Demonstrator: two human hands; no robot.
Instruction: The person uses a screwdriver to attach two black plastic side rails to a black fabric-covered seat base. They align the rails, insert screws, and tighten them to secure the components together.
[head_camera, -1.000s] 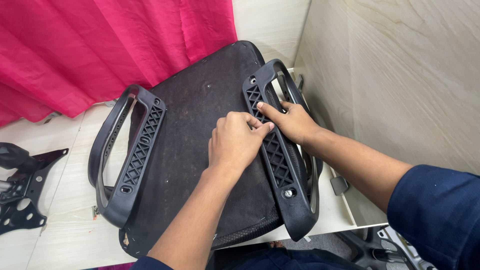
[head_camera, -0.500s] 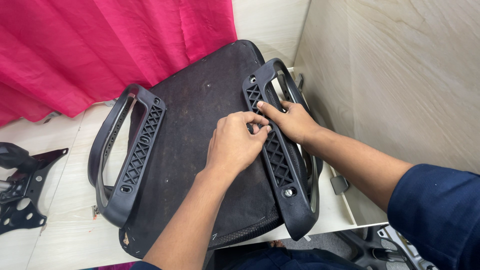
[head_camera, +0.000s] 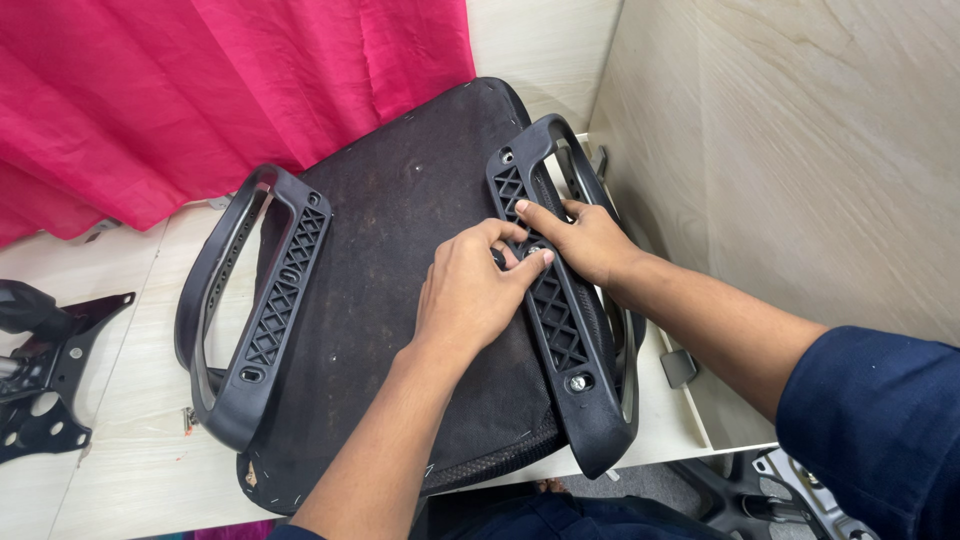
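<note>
- The left hand (head_camera: 470, 295) lies palm down on the dark underside of the chair seat (head_camera: 400, 250), fingers curled loosely together, their tips pinching at something small on the middle of the right armrest (head_camera: 555, 300); what they pinch is too hidden to tell.
- The right hand (head_camera: 585, 240) rests on the same armrest just beyond the left fingertips, fingers half spread and flat, the forefinger stretched along the lattice ribbing, gripping nothing.
- A screw head (head_camera: 577, 382) sits in the armrest, nearer than both hands.
- The left armrest (head_camera: 255, 310) lies on the seat, well apart to the left of the fingers, untouched.
- A black metal bracket (head_camera: 45, 380) lies on the table (head_camera: 130, 470), far left.
- A pink curtain (head_camera: 200, 90) hangs beyond the seat.
</note>
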